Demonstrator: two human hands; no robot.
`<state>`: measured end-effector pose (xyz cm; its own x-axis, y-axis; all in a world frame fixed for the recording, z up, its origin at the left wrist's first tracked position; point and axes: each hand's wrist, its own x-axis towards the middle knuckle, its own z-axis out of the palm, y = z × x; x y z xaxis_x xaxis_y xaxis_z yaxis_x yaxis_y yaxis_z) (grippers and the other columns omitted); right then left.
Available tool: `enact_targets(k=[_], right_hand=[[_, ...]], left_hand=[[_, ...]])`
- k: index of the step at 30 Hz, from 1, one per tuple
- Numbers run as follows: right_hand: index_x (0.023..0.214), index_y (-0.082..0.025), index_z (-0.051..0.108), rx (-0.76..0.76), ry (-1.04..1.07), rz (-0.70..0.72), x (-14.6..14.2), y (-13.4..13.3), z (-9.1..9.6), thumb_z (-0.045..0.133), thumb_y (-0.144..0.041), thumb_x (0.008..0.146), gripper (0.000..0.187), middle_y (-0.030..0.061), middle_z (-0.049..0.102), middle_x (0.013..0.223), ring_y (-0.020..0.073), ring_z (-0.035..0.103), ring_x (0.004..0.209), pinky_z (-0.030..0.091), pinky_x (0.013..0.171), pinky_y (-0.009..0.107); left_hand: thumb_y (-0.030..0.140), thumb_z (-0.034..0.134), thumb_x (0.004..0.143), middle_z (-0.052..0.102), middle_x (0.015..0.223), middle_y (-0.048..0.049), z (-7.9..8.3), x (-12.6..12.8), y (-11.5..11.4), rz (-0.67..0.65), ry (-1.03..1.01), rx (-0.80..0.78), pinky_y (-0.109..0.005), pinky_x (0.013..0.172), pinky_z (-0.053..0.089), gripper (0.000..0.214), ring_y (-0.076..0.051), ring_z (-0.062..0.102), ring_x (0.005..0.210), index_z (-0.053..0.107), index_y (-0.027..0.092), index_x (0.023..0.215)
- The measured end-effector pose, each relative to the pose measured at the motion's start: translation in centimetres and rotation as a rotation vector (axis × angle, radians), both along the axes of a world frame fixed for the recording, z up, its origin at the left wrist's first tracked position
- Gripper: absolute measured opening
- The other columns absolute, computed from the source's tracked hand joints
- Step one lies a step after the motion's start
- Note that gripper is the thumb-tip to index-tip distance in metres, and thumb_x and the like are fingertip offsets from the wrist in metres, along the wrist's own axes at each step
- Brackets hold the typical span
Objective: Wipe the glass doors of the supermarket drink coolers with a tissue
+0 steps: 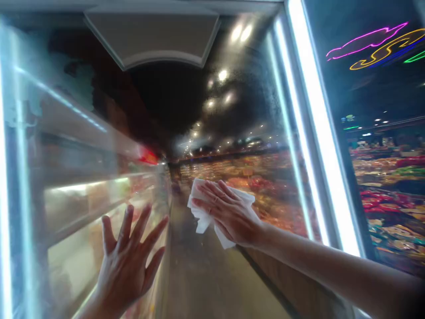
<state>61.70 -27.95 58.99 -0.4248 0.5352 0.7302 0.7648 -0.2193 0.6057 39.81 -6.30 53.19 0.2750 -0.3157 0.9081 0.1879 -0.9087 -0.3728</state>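
Note:
My right hand (229, 212) lies flat, fingers stretched out, pressing a crumpled white paper towel (202, 219) against a glass door (232, 110) of a refrigerated case. The glass mirrors a shop aisle and ceiling lights. My left hand (128, 263) is spread open with its palm flat on the glass at the lower left, holding nothing. The two hands are about a hand's width apart.
A bright vertical light strip (318, 133) runs along the door frame on the right. Beyond it, shelves of colourful packaged goods (392, 195) and neon signs (375, 44) show. Blurred lit shelves (93, 190) appear at the left.

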Motion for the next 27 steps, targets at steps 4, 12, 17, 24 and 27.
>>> enact_targets(k=[4,12,17,24,27], right_hand=[[0.159,-0.026,0.039,0.128,0.030,-0.002,-1.1,1.8,3.2,0.046,-0.020,0.101,0.059,0.0094,0.026,0.169,0.0286,0.018,0.158,0.025,0.128,0.061],[0.155,-0.027,0.046,0.005,-0.040,-0.012,-3.7,5.8,7.7,0.045,-0.024,0.102,0.053,0.0091,0.025,0.169,0.0262,0.016,0.159,0.019,0.129,0.060],[0.154,-0.033,0.046,-0.038,-0.086,0.016,-5.2,8.4,9.6,0.047,-0.027,0.102,0.053,0.0032,0.025,0.170,0.0222,0.014,0.159,0.018,0.131,0.054],[0.154,-0.021,0.047,-0.028,-0.079,0.013,-7.9,11.5,11.0,0.044,-0.021,0.103,0.051,0.0131,0.031,0.168,0.0299,0.020,0.158,0.019,0.129,0.059],[0.152,-0.023,0.050,-0.141,-0.145,0.052,-8.9,12.9,11.1,0.050,-0.023,0.101,0.051,0.0098,0.032,0.168,0.0268,0.020,0.159,0.019,0.130,0.056]], left_hand=[[0.045,0.060,0.095,0.014,0.173,0.0032,2.7,-0.7,1.2,-0.013,-0.006,0.058,-0.062,0.129,-0.006,0.074,-0.030,0.008,0.161,0.025,0.040,0.160],[0.045,0.058,0.097,0.021,0.172,-0.0039,6.4,-1.9,4.4,0.032,-0.036,0.026,-0.063,0.129,-0.002,0.072,-0.032,0.008,0.160,0.027,0.038,0.161],[0.042,0.055,0.099,0.021,0.171,-0.0055,6.9,-2.7,6.0,0.074,-0.044,0.021,-0.063,0.129,-0.001,0.070,-0.031,0.008,0.160,0.023,0.039,0.162],[0.040,0.056,0.098,0.018,0.172,-0.0061,7.7,-3.6,6.7,0.069,-0.085,0.009,-0.068,0.127,0.002,0.075,-0.034,0.007,0.160,0.017,0.040,0.162],[0.035,0.055,0.099,0.014,0.173,-0.0059,8.0,-4.1,6.9,0.084,-0.105,0.036,-0.066,0.128,0.003,0.076,-0.033,0.004,0.160,0.014,0.037,0.163]])
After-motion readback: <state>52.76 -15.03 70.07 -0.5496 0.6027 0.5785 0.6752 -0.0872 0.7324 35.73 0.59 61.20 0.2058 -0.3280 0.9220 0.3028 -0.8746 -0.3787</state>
